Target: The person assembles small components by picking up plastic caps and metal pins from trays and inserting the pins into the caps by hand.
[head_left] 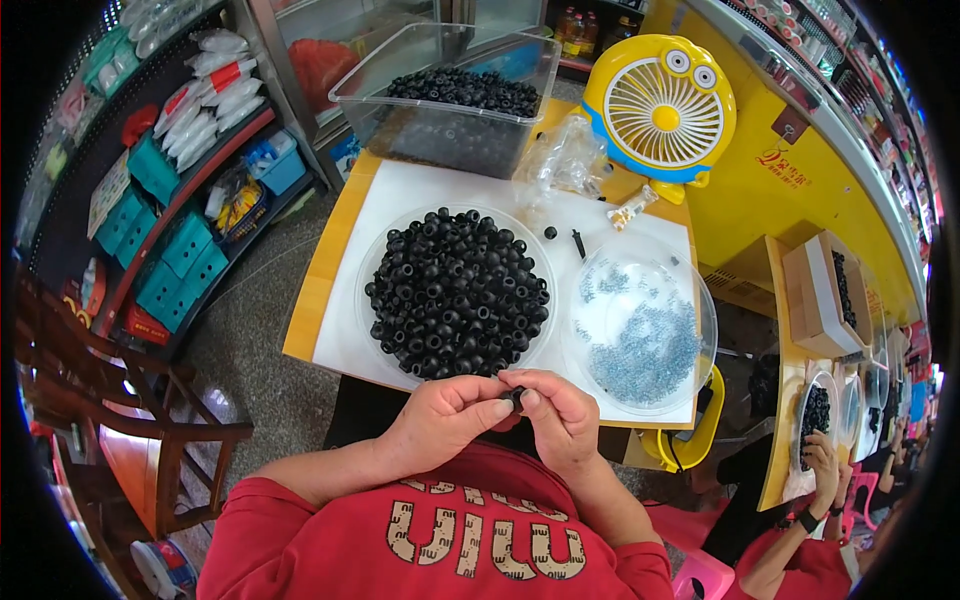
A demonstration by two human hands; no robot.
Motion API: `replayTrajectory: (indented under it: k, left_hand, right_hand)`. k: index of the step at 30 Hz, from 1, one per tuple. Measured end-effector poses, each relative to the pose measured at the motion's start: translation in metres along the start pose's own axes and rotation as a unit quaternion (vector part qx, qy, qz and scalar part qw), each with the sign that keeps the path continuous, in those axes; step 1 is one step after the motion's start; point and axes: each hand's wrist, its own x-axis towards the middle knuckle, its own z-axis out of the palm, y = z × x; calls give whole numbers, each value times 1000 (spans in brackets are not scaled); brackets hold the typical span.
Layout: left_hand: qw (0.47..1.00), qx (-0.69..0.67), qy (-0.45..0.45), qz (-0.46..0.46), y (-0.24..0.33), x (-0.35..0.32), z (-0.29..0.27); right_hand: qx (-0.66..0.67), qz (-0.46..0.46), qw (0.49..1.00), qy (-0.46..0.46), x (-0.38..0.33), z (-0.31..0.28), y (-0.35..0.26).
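Observation:
My left hand [447, 415] and my right hand [557, 415] meet near the table's front edge, fingertips pinched together on one small black ring-shaped part [513, 397]. Just beyond them a clear round dish [365, 270] is heaped with black ring parts [455, 290]. To its right a second clear dish [700, 300] holds several tiny blue-grey metal pieces [640, 345]. Both dishes rest on a white sheet [400, 195] over a wooden table [315, 280].
At the back stands a clear plastic bin [440, 85] with more black rings, a crumpled clear bag [565, 155] and a yellow desk fan [660, 105]. Another person's hand [825, 460] works at a table on the right. A wooden chair [150, 420] is at left.

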Motion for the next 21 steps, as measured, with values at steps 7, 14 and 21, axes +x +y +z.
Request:
replayTrajectory:
  k: [7, 14, 21]
  left_hand:
    - [1000, 19, 5, -14, -2, 0, 0]
    - [999, 39, 5, -21, 4, -1, 1]
    - [999, 37, 0, -23, 2, -1, 0]
  right_hand:
    - [-205, -178, 962, -21, 10, -11, -4]
    - [-157, -105, 982, -26, 8, -13, -6]
    - [-194, -155, 968, -35, 10, -13, -7]
